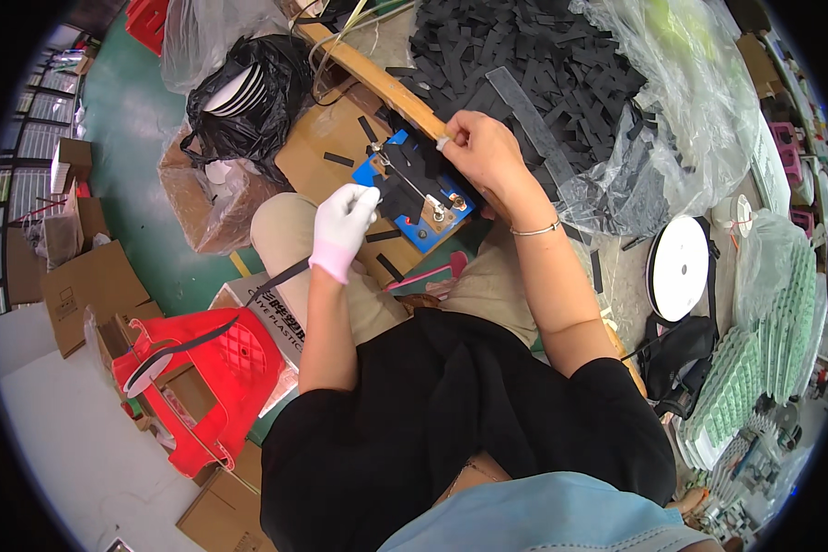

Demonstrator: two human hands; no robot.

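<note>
My left hand (342, 224), in a white glove with a pink cuff, is closed at the left edge of a blue jig (423, 237). A black webbing strap (281, 279) runs up behind its wrist, and black material shows at its fingertips. A metal rod and clamp (437, 210) sit on the jig, over black pieces. Bare but for something white at a fingertip, my right hand (486, 158) is closed beside the jig's far right side, by the end of a wooden bar (377, 78). What its fingers hold, if anything, is hidden.
Beyond the right hand lies a large heap of cut black strips (534, 64) on clear plastic. A red stool (239, 359) with a strap reel (147, 373) stands left. A white reel (679, 269) is at right; a black-bagged carton (216, 198) stands far left.
</note>
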